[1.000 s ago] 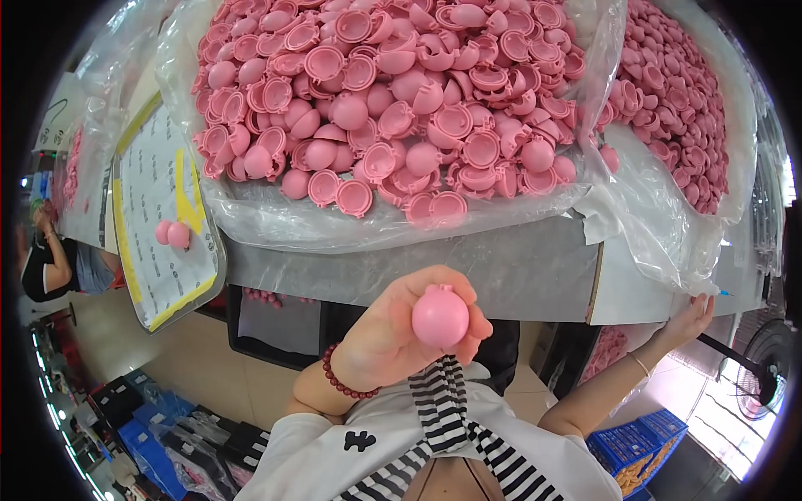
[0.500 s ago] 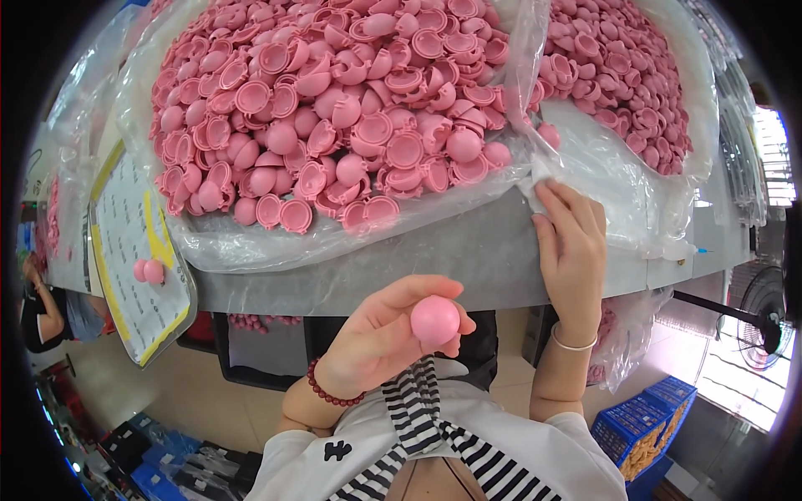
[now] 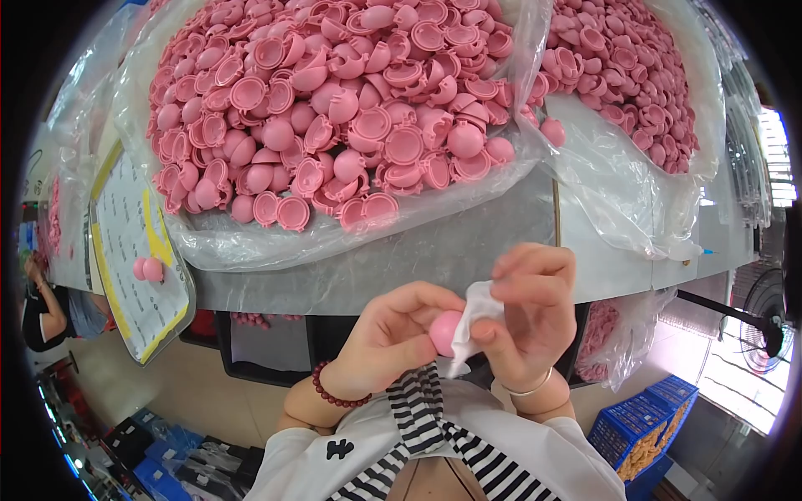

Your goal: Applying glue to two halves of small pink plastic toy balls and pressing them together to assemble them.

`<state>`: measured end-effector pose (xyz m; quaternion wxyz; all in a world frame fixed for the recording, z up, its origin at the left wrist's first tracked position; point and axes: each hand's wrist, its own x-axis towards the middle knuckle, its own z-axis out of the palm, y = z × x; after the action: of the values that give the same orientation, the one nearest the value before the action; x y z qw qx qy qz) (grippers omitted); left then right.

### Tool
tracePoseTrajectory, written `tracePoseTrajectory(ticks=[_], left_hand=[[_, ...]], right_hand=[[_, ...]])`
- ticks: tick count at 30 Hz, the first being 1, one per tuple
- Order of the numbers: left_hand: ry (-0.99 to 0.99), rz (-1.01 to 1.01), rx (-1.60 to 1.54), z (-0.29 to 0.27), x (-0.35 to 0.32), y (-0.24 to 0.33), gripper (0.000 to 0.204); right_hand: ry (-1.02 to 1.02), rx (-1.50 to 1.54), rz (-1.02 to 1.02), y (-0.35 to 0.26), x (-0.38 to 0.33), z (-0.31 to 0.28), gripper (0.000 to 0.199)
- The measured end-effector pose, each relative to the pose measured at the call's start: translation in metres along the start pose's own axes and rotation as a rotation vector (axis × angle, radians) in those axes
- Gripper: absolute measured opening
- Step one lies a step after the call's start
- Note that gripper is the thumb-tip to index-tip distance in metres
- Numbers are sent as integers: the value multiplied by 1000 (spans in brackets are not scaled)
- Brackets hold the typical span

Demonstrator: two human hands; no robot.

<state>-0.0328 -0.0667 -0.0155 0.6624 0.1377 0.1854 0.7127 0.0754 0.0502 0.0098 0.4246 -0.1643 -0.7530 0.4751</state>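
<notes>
A smooth pink plastic ball [image 3: 443, 333] sits between the thumb and fingers of my left hand [image 3: 388, 330], in front of my chest. My right hand [image 3: 535, 321] pinches a white cloth [image 3: 479, 321] and presses it against the ball's right side, so part of the ball is covered. Beyond both hands a heap of pink half-shell pieces [image 3: 334, 108] lies in a clear plastic bag [image 3: 242, 255] on the grey table [image 3: 401, 259]. One loose pink ball [image 3: 552, 131] rests at the bag's right edge.
A second heap of pink pieces [image 3: 618, 67] fills the far right. A board with yellow edging [image 3: 138, 250] at left carries two small pink balls [image 3: 149, 268]. Below the table stand a black bin [image 3: 259, 351] and blue crates [image 3: 639, 426]. A fan [image 3: 760, 313] is at right.
My right hand has brought the white cloth from the table beside the bag to the ball. The cloth now touches the ball, which my left hand still holds, slightly lower.
</notes>
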Motion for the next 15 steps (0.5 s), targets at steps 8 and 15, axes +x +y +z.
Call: tracePoseTrajectory(ticks=[8, 15], left_hand=[[3, 42, 72, 5, -5, 1, 32], [27, 90, 77, 7, -1, -2, 32]], right_hand=[[-283, -31, -107, -9, -1, -13, 33], [-286, -68, -381, -3, 2, -14, 29]])
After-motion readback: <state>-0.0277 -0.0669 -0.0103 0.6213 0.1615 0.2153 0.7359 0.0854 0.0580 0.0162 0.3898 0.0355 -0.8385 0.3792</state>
